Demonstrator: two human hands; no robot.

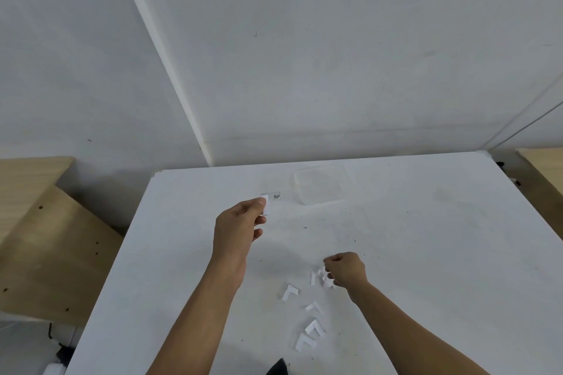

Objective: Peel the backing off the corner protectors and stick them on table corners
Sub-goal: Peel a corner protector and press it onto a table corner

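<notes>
1. Left hand [240,222]: the arm reaches toward the far side above the white table [441,253]. Thumb and forefinger pinch a clear corner protector [268,204] (other fingers loosely curled).
2. Right hand [345,269]: low, near, right of centre. The fingers are curled at the backing scraps [313,327]; whether they grip one cannot be determined.
3. A clear tray [323,184] lies at the far side.

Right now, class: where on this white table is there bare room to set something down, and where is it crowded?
Bare: the white table's right side, beyond the clear plastic tray and the right hand; also the strip left of the left hand. Crowded: the near middle, where white paper backing strips lie beside the right hand.
</notes>
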